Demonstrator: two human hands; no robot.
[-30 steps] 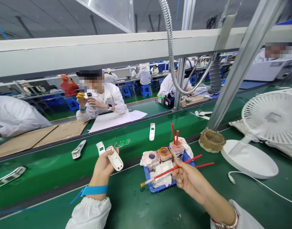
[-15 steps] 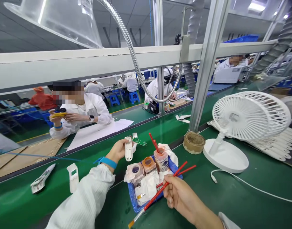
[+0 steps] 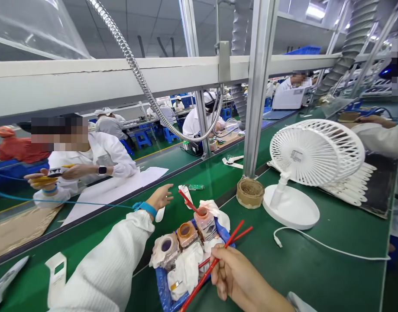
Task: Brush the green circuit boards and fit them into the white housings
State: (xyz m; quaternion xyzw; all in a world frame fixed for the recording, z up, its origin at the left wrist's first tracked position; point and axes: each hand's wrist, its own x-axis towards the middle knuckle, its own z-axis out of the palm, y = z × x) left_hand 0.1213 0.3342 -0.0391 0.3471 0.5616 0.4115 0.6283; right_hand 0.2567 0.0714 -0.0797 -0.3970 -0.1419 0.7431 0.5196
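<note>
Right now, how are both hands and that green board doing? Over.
Left hand open, near board. Right hand holding red brush. Board on green belt. Blue tray beside right hand.

Red brushes: one in right hand (image 3: 229, 273), one lying beneath it; upright handles (image 3: 189, 201) overlap, count unclear. Forward-left of that hand: one blue tray (image 3: 163, 288), three jars (image 3: 189, 240). By left hand (image 3: 160, 197): one circuit board (image 3: 195, 187), two white casings (image 3: 160, 215). Well right of both hands: one fan (image 3: 296, 151).
</note>
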